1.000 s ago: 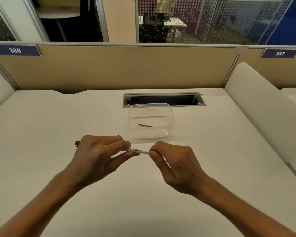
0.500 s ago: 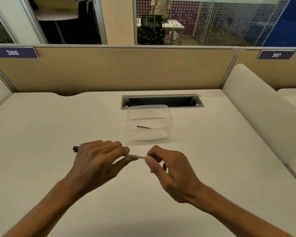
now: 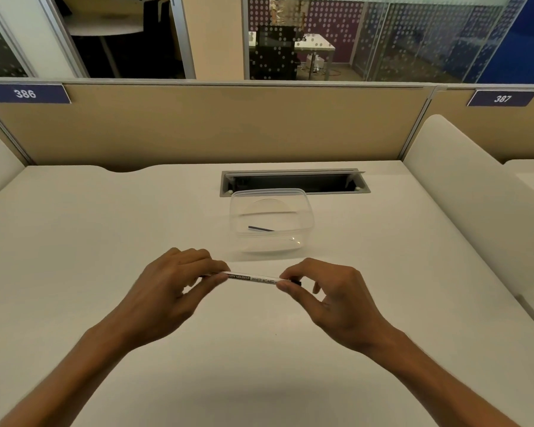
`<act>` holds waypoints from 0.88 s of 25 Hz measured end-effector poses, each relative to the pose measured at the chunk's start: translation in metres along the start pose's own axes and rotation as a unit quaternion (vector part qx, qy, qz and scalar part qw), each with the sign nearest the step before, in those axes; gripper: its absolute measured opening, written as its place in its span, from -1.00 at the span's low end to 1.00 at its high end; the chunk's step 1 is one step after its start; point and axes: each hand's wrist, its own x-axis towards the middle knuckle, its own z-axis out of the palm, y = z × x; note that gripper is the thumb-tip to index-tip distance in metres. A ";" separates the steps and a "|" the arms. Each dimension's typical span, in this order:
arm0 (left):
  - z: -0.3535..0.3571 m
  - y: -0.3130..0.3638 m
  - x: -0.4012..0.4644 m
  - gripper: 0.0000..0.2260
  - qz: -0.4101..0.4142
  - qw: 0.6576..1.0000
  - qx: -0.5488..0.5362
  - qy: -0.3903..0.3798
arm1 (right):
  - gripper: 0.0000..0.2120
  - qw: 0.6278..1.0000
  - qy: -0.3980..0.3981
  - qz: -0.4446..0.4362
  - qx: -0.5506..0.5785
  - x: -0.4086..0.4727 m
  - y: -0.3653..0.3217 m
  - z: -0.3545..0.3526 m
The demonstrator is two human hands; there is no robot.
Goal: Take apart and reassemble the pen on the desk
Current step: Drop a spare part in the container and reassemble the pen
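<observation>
A white whiteboard marker pen (image 3: 252, 278) with black lettering is held level above the white desk (image 3: 74, 257), between both hands. My left hand (image 3: 173, 291) pinches its left end with thumb and fingers, hiding that end. My right hand (image 3: 327, 297) pinches the right end, where a small black tip shows past my fingertips. Behind the pen stands a clear plastic container (image 3: 272, 223) holding a thin dark rod (image 3: 261, 228).
A metal-framed cable slot (image 3: 293, 180) is set in the desk behind the container. Beige partition panels (image 3: 213, 124) close the back, and a white divider (image 3: 475, 195) rises on the right. Bare desk surface lies to the left and in front of my arms.
The pen has shifted to the right through my hands. Its black end no longer sticks out left of my left hand; more of the barrel shows and a black tip shows at my right hand.
</observation>
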 end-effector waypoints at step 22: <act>0.091 -0.056 -0.013 -0.40 -0.174 0.977 0.012 -0.124 | -0.90 0.982 -0.050 0.076 -0.163 -0.014 0.052 0.075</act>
